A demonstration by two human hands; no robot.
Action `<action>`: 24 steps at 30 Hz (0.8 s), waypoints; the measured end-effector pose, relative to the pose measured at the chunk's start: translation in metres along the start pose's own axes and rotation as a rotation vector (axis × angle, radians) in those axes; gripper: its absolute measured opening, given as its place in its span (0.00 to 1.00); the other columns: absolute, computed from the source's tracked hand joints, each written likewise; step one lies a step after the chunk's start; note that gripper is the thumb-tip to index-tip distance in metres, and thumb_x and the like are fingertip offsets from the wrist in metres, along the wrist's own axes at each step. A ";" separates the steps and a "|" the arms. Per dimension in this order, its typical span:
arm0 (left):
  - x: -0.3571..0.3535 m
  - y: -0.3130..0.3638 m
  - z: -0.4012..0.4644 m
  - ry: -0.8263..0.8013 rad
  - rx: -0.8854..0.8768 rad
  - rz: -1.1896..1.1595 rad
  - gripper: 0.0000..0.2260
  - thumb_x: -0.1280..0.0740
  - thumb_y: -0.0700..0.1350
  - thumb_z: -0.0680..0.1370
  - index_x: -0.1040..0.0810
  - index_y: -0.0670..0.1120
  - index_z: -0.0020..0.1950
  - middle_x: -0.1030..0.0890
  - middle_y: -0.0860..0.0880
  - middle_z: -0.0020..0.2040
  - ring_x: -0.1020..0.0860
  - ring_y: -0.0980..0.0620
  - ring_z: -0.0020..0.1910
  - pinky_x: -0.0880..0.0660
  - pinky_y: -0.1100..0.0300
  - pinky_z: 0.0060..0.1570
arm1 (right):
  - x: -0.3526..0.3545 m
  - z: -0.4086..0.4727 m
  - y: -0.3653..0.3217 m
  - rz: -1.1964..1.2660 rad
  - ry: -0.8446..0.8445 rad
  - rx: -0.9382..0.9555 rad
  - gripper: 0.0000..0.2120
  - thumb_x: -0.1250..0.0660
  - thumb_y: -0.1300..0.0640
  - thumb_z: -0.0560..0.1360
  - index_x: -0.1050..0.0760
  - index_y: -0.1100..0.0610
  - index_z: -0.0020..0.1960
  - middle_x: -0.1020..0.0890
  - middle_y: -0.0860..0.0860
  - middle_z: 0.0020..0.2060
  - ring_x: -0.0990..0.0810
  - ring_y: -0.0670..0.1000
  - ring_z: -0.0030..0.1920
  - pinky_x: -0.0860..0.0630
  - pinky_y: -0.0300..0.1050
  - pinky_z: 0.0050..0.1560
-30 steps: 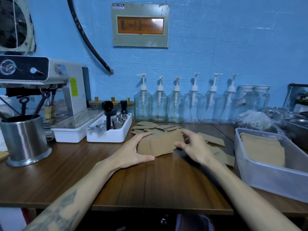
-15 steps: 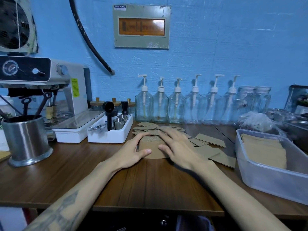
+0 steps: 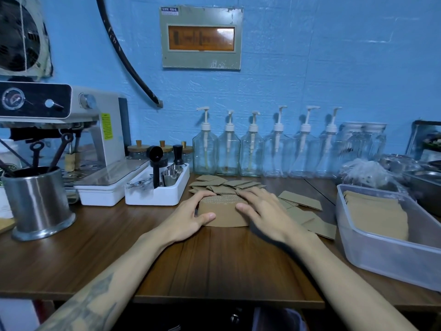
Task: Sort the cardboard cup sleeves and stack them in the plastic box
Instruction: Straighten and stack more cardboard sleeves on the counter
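your left hand [image 3: 191, 215] and right hand [image 3: 260, 211] grip the sleeve stack [image 3: 224, 212] on the counter [image 3: 214, 263]. more sleeves fill the plastic box [image 3: 381, 249] (at your right).

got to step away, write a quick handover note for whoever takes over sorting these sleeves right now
Left hand grips the left end of a gathered sleeve stack standing on edge on the table.
Right hand holds its right end, fingers over the top.
Done: a stack already lies in the plastic box at right.
Left: put this stack in the box, then gather the loose sleeves behind and right of the hands.
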State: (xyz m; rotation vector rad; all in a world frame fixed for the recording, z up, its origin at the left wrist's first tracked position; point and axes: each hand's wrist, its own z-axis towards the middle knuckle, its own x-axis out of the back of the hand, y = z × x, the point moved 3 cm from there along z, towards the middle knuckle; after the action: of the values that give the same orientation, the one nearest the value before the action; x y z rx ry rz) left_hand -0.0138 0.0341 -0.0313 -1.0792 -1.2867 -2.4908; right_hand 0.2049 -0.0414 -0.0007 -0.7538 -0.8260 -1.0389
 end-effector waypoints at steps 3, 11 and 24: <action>0.001 0.000 -0.001 0.009 -0.010 0.037 0.20 0.32 0.54 0.78 0.33 0.67 0.66 0.25 0.69 0.58 0.24 0.61 0.53 0.26 0.64 0.50 | 0.012 -0.009 0.026 -0.058 0.038 -0.102 0.22 0.49 0.45 0.84 0.31 0.51 0.73 0.26 0.49 0.65 0.31 0.50 0.65 0.37 0.48 0.65; 0.001 -0.001 -0.003 0.007 -0.010 0.078 0.20 0.33 0.56 0.78 0.35 0.66 0.68 0.25 0.55 0.63 0.24 0.47 0.56 0.26 0.48 0.58 | 0.012 -0.035 0.073 -0.254 -0.206 -0.702 0.35 0.48 0.32 0.78 0.36 0.56 0.73 0.32 0.59 0.71 0.37 0.62 0.72 0.39 0.58 0.69; 0.001 -0.001 -0.003 0.016 -0.025 0.096 0.20 0.34 0.57 0.78 0.36 0.67 0.68 0.26 0.59 0.62 0.25 0.60 0.47 0.26 0.57 0.49 | 0.022 -0.018 0.051 0.241 0.169 -0.406 0.30 0.28 0.56 0.75 0.36 0.49 0.74 0.33 0.52 0.59 0.32 0.54 0.64 0.35 0.49 0.69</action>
State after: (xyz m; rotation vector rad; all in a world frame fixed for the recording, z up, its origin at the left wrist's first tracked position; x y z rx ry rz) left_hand -0.0161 0.0327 -0.0326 -1.0966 -1.1737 -2.4462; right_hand 0.2628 -0.0489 0.0021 -1.0636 -0.3685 -1.0468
